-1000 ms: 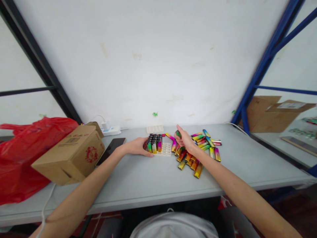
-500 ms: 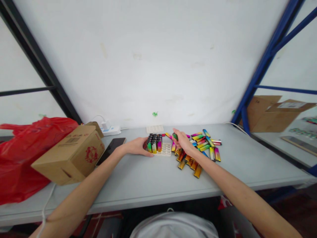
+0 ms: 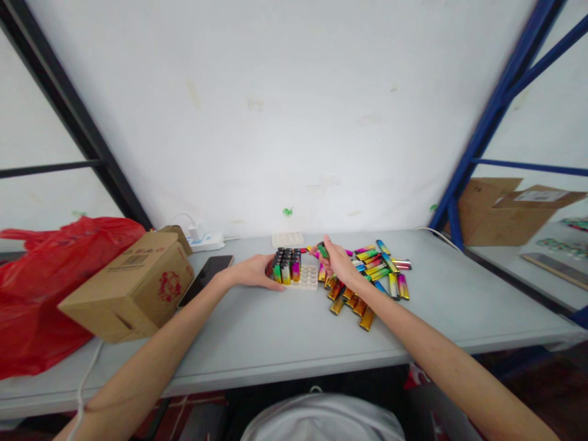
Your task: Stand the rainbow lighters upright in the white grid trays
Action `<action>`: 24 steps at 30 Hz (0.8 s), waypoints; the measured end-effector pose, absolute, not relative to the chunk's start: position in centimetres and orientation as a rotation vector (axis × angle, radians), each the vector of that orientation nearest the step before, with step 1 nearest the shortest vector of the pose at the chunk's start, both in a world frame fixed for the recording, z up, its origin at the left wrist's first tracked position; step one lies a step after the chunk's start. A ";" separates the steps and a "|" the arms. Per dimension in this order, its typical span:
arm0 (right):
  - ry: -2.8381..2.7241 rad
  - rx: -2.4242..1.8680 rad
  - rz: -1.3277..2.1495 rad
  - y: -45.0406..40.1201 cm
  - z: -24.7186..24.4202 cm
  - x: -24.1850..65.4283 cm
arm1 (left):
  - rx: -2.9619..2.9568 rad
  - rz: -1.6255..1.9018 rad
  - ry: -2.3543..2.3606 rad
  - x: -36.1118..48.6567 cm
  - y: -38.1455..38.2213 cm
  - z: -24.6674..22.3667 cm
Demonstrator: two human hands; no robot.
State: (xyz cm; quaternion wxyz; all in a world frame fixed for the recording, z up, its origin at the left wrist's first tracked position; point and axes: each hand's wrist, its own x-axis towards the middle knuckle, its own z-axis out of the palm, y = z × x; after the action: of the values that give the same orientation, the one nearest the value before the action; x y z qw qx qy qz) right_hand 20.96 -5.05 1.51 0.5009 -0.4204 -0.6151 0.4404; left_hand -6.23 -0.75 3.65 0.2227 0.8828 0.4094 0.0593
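Here, left hand (image 3: 250,271) against tray (image 3: 309,280), right hand (image 3: 339,263) — green lighter (image 3: 323,250) gripped.

The right hand (image 3: 339,264) partly hides a green lighter (image 3: 323,250), its finer details blurred.

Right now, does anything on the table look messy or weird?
Yes, the loose pile of shiny multicoloured lighters looks untidy: they lie jumbled at different angles, while similar black-topped lighters stand in rows in the white plastic tray.
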 end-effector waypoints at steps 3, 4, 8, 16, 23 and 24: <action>-1.543 -1.007 1.012 -5.5 1.8 20.9 | 2.430 0.168 1.128 -6.2 -0.8 3.7; -1.591 -1.007 0.969 -5.6 2.0 21.0 | 2.425 0.168 1.126 -6.2 -0.8 3.7; -1.871 -0.995 0.580 -6.4 2.7 21.1 | 2.412 0.166 1.126 -6.1 -1.0 3.8; -2.018 -1.017 0.409 -6.7 2.1 20.5 | 2.399 0.178 1.118 -5.9 -1.3 4.2; -2.118 -1.038 0.305 -6.4 1.4 19.8 | 2.378 0.215 1.112 -5.7 -1.6 4.4; -2.154 -1.051 0.247 -6.4 1.4 19.7 | 2.382 0.205 1.116 -5.7 -1.6 4.5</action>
State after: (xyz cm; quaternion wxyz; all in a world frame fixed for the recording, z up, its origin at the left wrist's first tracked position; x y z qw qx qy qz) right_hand 19.71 -6.40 1.40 0.3580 -0.4072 -0.8348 0.0957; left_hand -5.69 -1.62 4.48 0.2489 0.8744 0.4097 0.0751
